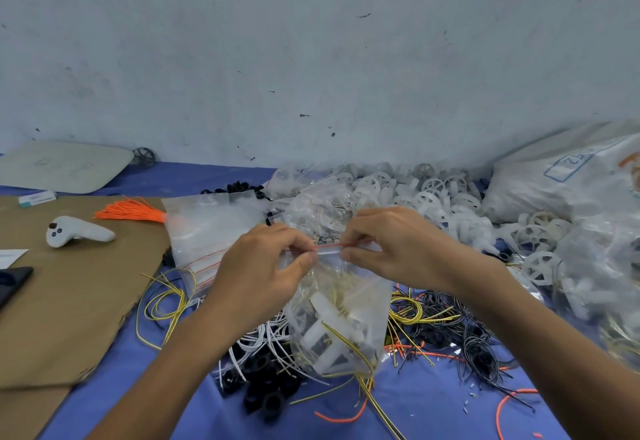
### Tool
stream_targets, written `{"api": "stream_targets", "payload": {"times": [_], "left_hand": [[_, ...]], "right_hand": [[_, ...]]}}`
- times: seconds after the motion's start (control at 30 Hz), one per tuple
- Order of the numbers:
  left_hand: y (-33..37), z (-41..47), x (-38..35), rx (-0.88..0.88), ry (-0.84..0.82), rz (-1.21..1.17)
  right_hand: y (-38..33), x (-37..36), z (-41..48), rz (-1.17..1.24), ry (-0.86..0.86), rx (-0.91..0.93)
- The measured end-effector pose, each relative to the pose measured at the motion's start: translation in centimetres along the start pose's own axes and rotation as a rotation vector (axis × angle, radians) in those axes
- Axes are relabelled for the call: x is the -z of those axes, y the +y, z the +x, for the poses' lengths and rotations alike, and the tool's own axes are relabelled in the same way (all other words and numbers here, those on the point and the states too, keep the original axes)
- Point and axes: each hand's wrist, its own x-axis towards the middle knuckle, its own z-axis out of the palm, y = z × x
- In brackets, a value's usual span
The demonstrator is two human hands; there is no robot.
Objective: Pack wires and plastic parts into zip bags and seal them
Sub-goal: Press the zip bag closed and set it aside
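Bare left hand [259,266], bare right hand [384,245], 2 bare forearms [166,363].

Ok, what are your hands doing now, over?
Left hand, right hand pinch zip bag top. White parts, yellow wires inside. Nothing in the way.

Head camera looks forward and down, close over the table [415,412], facing the wall [311,59].

zip bag [341,318] – clear, red seal | wires [419,315] – yellow/blk | cloth [433,405] blue | wheels [433,197] wht | tassel [133,212] orange
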Motion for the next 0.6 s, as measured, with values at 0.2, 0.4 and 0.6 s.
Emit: {"api": "stream_targets", "payload": {"times": [0.2, 0.4, 0.6], "left_hand": [[1.2, 0.4, -0.4, -0.093, -0.007, 0.124], [0.7, 0.3, -0.3, -0.036, -0.009, 0.037], [1.4, 0.5, -0.7, -0.089, -0.027, 0.064]], "right_hand": [[-0.3, -0.3, -0.2, 0.008, 0.018, 0.015], [0.8, 0.5, -1.1, 0.040, 0.032, -0.010], [0.4, 0.0, -1.1, 0.058, 0.060, 0.027]]}}
